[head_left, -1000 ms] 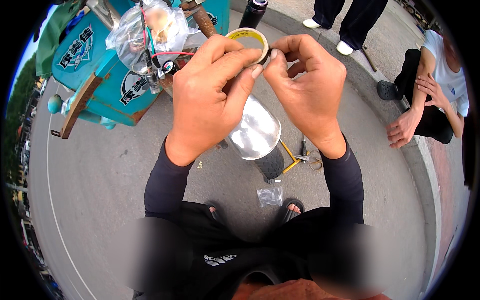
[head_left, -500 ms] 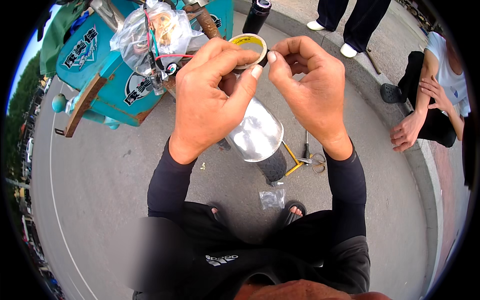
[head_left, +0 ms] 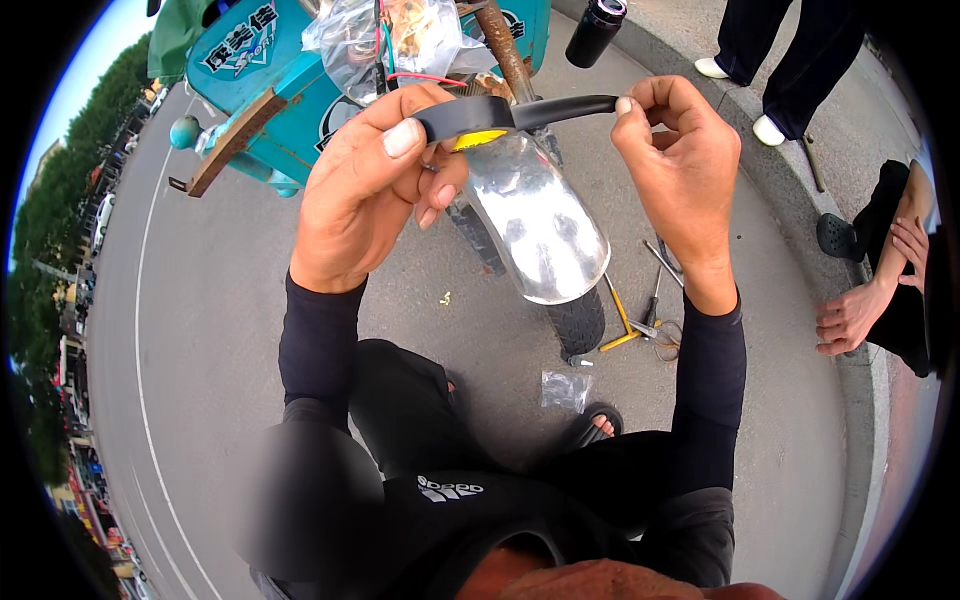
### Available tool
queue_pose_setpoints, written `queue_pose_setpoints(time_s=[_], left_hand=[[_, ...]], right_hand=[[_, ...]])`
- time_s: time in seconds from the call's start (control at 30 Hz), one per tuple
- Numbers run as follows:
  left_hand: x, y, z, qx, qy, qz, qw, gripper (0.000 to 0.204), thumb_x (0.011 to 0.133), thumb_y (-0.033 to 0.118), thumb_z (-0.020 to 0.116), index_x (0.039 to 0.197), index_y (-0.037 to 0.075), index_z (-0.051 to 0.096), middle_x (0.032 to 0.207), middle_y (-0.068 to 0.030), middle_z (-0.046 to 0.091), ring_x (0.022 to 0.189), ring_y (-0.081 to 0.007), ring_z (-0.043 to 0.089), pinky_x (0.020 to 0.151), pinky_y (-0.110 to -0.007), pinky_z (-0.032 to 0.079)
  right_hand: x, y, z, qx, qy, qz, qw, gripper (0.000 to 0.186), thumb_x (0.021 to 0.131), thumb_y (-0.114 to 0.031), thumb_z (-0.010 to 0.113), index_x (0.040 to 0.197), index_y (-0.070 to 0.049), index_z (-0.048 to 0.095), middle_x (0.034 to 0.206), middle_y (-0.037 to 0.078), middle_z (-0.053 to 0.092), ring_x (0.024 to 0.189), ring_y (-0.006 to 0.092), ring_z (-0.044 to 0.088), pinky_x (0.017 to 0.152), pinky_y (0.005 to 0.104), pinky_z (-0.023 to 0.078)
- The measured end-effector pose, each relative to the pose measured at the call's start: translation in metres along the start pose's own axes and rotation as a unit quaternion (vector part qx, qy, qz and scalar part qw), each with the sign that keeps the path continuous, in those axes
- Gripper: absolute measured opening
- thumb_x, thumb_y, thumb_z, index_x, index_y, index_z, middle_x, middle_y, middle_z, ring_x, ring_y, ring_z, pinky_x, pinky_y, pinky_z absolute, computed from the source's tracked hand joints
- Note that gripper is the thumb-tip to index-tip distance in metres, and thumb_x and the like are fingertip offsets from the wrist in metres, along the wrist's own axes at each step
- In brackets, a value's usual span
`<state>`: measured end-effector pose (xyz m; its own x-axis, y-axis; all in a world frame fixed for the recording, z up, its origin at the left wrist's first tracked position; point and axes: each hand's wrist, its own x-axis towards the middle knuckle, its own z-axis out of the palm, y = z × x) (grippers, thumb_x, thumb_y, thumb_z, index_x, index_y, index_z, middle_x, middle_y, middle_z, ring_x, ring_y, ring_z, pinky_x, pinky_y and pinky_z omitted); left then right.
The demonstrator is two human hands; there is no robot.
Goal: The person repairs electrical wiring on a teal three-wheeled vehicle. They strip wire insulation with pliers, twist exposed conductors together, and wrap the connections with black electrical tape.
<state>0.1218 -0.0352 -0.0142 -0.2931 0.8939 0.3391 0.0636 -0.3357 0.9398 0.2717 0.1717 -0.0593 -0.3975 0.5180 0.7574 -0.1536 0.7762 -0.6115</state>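
Note:
My left hand [head_left: 365, 185] is closed around a roll of black electrical tape [head_left: 464, 118] with a yellow inner core. From the roll a strip of tape [head_left: 565, 108] stretches to the right. Its free end is pinched between thumb and finger of my right hand [head_left: 685, 165]. Below the tape, a shiny metal fender [head_left: 540, 225] covers a black tyre [head_left: 578, 325]. Beyond my left hand hangs a clear plastic bag [head_left: 385, 40] with coloured wires, a red one [head_left: 430, 77] among them.
Turquoise bodywork [head_left: 245, 85] with a rusty bar [head_left: 240, 140] stands at the far left. A yellow T-handled tool [head_left: 622, 325], scissors [head_left: 668, 343] and a small plastic packet [head_left: 567, 391] lie on the ground. A black can [head_left: 597, 32] stands by the kerb. A seated person's hand [head_left: 850, 315] is at right.
My hands have moved apart and a strip of tape now spans between them. The roll has tipped onto its side in my left hand. The view has shifted.

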Motion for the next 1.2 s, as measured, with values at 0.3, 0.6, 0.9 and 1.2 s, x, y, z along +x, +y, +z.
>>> queue_pose_setpoints(time_s=[0.3,0.6,0.9,1.2], left_hand=[[0.018,0.019,0.002,-0.277,-0.082,0.027,0.957,0.033,0.109,0.037,0.031,0.094,0.011,0.045,0.098,-0.0059,0.046,0.071,-0.014,0.047,0.055,-0.025,0.04],[0.032,0.038,0.033,-0.171,-0.014,-0.052,0.984,0.036,0.112,0.037,0.027,0.102,0.008,0.047,0.099,-0.0055,0.046,0.07,-0.0122,0.048,0.049,-0.022,0.042],[0.039,0.042,0.058,-0.095,0.039,-0.055,0.993,0.032,0.11,0.039,0.039,0.102,0.01,0.049,0.097,-0.0023,0.051,0.068,-0.0102,0.051,0.05,-0.022,0.04],[0.047,0.036,0.085,-0.063,0.07,-0.048,0.994,0.039,0.106,0.044,0.05,0.113,0.006,0.047,0.1,-0.0041,0.053,0.068,-0.0107,0.056,0.055,-0.025,0.044]], right_hand=[[-0.004,0.03,0.008,0.341,-0.267,0.289,0.854,0.022,0.091,-0.024,0.065,0.093,-0.002,0.066,0.078,0.004,0.067,0.073,0.0122,0.068,0.063,0.0243,0.051],[0.004,0.061,0.001,0.478,-0.176,0.27,0.817,0.042,0.099,-0.021,0.052,0.132,0.004,0.059,0.128,0.019,0.065,0.118,0.0245,0.063,0.099,0.0365,0.049],[-0.001,-0.035,0.003,0.312,-0.092,0.047,0.944,0.04,0.092,-0.016,0.068,0.127,0.003,0.061,0.118,0.013,0.068,0.118,0.021,0.062,0.106,0.0374,0.043],[0.0,-0.033,0.008,0.192,0.027,-0.021,0.981,0.015,0.091,-0.007,0.069,0.103,0.003,0.071,0.084,0.014,0.074,0.076,0.0206,0.074,0.068,0.031,0.055]])
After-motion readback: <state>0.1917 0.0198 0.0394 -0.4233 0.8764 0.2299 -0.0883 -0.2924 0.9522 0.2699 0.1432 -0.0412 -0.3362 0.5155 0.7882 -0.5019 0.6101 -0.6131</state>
